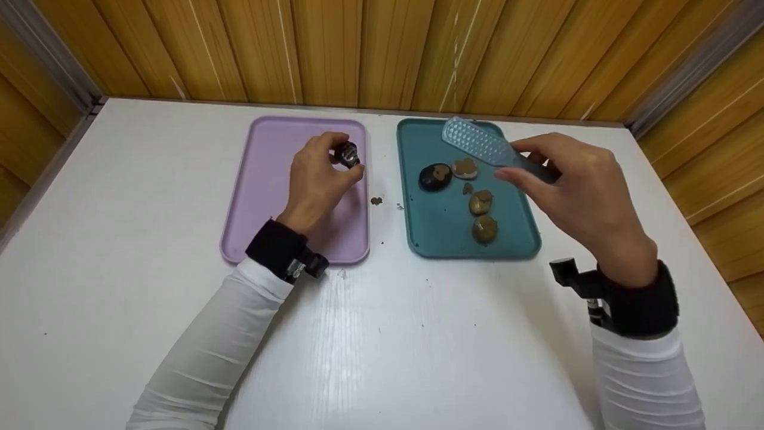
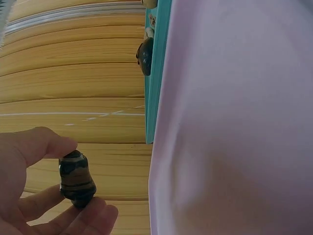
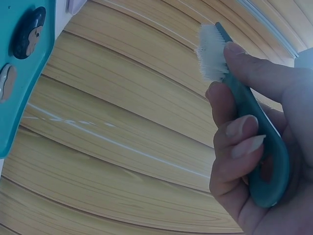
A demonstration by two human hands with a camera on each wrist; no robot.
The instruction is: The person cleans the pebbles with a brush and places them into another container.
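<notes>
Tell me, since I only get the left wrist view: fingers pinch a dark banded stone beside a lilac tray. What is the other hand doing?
Observer: The right hand holds a teal brush over the far end of the teal tray.
Operator: Anything lying in there?
Observer: Several pebbles, brownish except one that is mostly black.
Operator: And where is my stone, seen from above?
Observer: The left hand holds the banded stone over the lilac tray, near its far right corner.

A white bench (image 1: 119, 239) carries two trays side by side, near each other but apart: a lilac tray (image 1: 268, 179) on the left and a teal tray (image 1: 441, 227) on the right. Small brown crumbs (image 1: 376, 201) lie on the bench between them.
</notes>
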